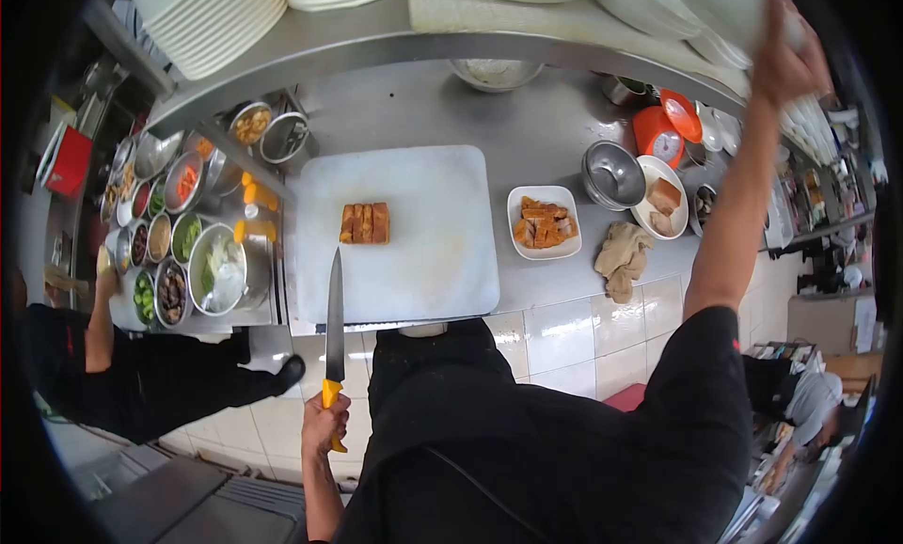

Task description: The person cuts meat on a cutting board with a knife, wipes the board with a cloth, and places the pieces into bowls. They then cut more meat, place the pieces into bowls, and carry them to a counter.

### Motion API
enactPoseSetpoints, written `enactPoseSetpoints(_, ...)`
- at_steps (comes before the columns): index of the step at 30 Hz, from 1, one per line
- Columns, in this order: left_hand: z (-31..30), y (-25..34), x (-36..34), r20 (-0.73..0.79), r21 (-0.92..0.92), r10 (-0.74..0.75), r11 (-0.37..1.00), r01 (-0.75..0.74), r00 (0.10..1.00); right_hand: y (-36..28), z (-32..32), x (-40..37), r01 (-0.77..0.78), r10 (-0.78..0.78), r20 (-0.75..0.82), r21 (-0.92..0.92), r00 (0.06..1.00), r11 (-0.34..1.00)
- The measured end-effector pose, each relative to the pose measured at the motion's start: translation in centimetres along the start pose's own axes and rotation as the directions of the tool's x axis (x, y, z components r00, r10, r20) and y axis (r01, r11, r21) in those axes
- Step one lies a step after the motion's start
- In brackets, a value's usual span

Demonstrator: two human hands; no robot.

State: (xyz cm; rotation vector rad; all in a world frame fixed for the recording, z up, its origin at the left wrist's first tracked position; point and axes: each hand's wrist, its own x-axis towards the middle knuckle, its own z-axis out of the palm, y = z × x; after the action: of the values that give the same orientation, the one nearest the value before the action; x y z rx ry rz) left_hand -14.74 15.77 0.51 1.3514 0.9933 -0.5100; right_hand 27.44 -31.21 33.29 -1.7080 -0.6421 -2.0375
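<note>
My left hand (326, 422) is closed round the yellow handle of a long kitchen knife (335, 314), whose blade points away from me over the near edge of the white cutting board (433, 271). A block of browned, crisp-skinned meat (364, 223), cut into several slices, lies on the board just beyond the knife tip. Stretched far out to the upper right, my right hand (792, 66) grips the rim of a white bowl (720, 13) at the shelf; its fingers are partly blurred.
Right of the board stand a square white dish of cut meat (544, 226), a steel bowl (613, 174), a crumpled cloth (621, 260), a plate of meat pieces (660, 205) and an orange scale (663, 135). Ingredient tubs (183, 182) crowd the left, beside a co-worker (141, 365). Stacked plates (221, 22) fill the shelf.
</note>
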Motion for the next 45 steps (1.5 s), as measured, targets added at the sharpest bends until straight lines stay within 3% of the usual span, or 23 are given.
enactPoseSetpoints(1,0.2,-0.1,-0.4,-0.048,-0.050,-0.023,0.999,0.020,0.999,-4.1,-2.8,-0.3,-0.353,0.346,0.074,0.118,0.935,0.928)
enactPoseSetpoints(2,0.2,-0.5,-0.4,-0.045,0.020,-0.017,1.000,0.018,0.999,-5.5,-6.0,-1.2,-0.412,0.399,0.155,0.061,0.904,0.909)
enactPoseSetpoints(3,0.4,-0.5,-0.8,-0.052,0.005,-0.029,1.000,0.029,0.998,-4.3,-9.5,-3.2,-0.330,0.304,0.295,0.042,0.906,0.943)
enactPoseSetpoints(4,0.7,-0.1,-1.3,-0.066,-0.021,-0.077,0.997,0.076,0.995,-6.5,-10.4,-4.7,-0.202,0.058,0.532,0.217,0.845,0.955)
enactPoseSetpoints(6,1.0,-0.7,-1.4,-0.107,-0.018,-0.135,0.991,0.134,0.985,-12.2,-9.0,-10.9,-0.514,0.315,0.715,0.072,0.624,0.854)
enactPoseSetpoints(7,1.1,-0.8,-1.3,-0.114,-0.020,-0.140,0.990,0.139,0.984,-12.1,-7.9,-14.6,-0.328,0.248,0.756,-0.046,0.607,0.944)
enactPoseSetpoints(8,1.4,-0.8,-1.3,-0.125,-0.079,-0.135,0.989,0.126,0.983,-13.2,-6.1,-18.0,-0.548,0.407,0.799,-0.118,0.443,0.828)
enactPoseSetpoints(9,1.5,-0.9,-1.5,-0.144,-0.139,-0.133,0.984,0.113,0.981,-12.8,-4.4,-21.4,-0.471,0.356,0.805,-0.109,0.475,0.875)
enactPoseSetpoints(10,1.3,-1.0,-1.2,-0.142,-0.152,-0.120,0.983,0.098,0.983,-12.1,-3.4,-24.7,-0.397,0.370,0.856,-0.218,0.362,0.892)
enactPoseSetpoints(13,1.5,0.4,-1.3,-0.238,-0.084,-0.095,0.993,0.078,0.967,-10.7,-0.9,-32.6,-0.340,0.256,0.889,-0.123,0.379,0.932)
enactPoseSetpoints(15,1.7,1.1,-0.9,-0.241,-0.072,-0.062,0.996,0.046,0.969,-9.9,-0.5,-36.3,-0.236,0.081,0.905,0.023,0.419,0.972)
enactPoseSetpoints(16,2.2,1.7,-0.8,-0.239,-0.064,-0.039,0.998,0.024,0.970,-10.1,-0.6,-36.9,-0.188,0.095,0.939,-0.033,0.330,0.982)
enactPoseSetpoints(17,2.8,2.3,-0.7,-0.235,-0.057,-0.015,0.998,0.002,0.972,-10.2,-0.6,-37.5,-0.194,0.093,0.941,-0.029,0.327,0.981)
enactPoseSetpoints(19,4.0,3.0,0.1,-0.218,0.036,0.117,0.993,-0.112,0.969,-11.0,-0.5,-37.8,-0.134,0.156,0.984,-0.145,0.080,0.980)
enactPoseSetpoints(20,4.7,3.6,0.3,-0.191,0.054,0.135,0.990,-0.127,0.972,-12.0,-0.6,-37.5,-0.136,0.151,0.986,-0.140,0.074,0.981)
enactPoseSetpoints(22,6.2,4.7,0.9,-0.168,0.062,0.149,0.988,-0.141,0.974,-17.0,-0.2,-34.3,-0.188,0.293,0.940,-0.261,0.172,0.947)
enactPoseSetpoints(24,7.3,5.1,2.1,-0.144,0.142,0.220,0.969,-0.200,0.965,-22.2,0.3,-34.4,-0.556,0.174,0.981,-0.100,0.082,0.825)
enactPoseSetpoints(25,7.7,5.2,2.7,-0.144,0.143,0.214,0.971,-0.194,0.966,-25.0,0.7,-35.3,-0.621,0.057,0.993,0.023,0.108,0.783)
enactPoseSetpoints(27,8.3,5.4,3.9,-0.139,0.260,0.273,0.938,-0.231,0.952,-29.8,1.5,-36.3,-0.734,0.026,0.996,0.041,0.081,0.678)
enactPoseSetpoints(31,8.8,6.7,3.6,-0.141,0.434,0.330,0.868,-0.241,0.933,-32.4,1.7,-39.2,-0.795,0.087,0.995,-0.021,0.039,0.606)
enactPoseSetpoints(34,8.5,7.0,3.0,-0.145,0.444,0.323,0.866,-0.230,0.935,-33.3,0.4,-39.0,-0.827,0.158,0.987,-0.081,0.009,0.556)
enactPoseSetpoints(36,8.1,7.1,2.5,-0.157,0.469,0.328,0.855,-0.222,0.931,-33.9,-0.1,-39.2,-0.818,0.244,0.965,-0.065,0.094,0.571)
enactPoseSetpoints(45,6.5,8.0,1.2,-0.154,0.599,0.299,0.786,-0.151,0.942,-33.2,-0.4,-39.8,-0.857,0.212,0.969,0.000,0.128,0.516)
